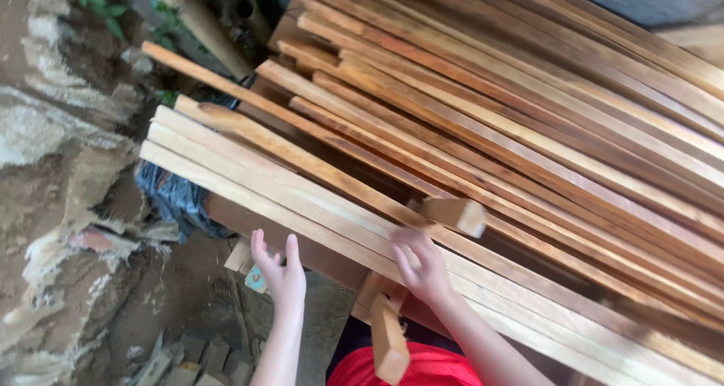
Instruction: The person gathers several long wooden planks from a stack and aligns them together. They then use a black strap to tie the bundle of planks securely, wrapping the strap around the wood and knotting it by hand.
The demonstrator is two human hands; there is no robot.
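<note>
While both hands (280, 273) (422, 269) spread, slats (467, 152) lie stacked.

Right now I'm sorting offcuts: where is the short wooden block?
In the head view, the short wooden block lies right of centre on the stack of long slats, just above the right hand.

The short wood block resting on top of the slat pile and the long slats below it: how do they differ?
The short wood block is stubby, with a pale cut end showing; the long slats run across the whole picture. The block lies loose on top, just above the right hand; the slats lie stacked side by side. Both are reddish-brown sawn wood.
</note>
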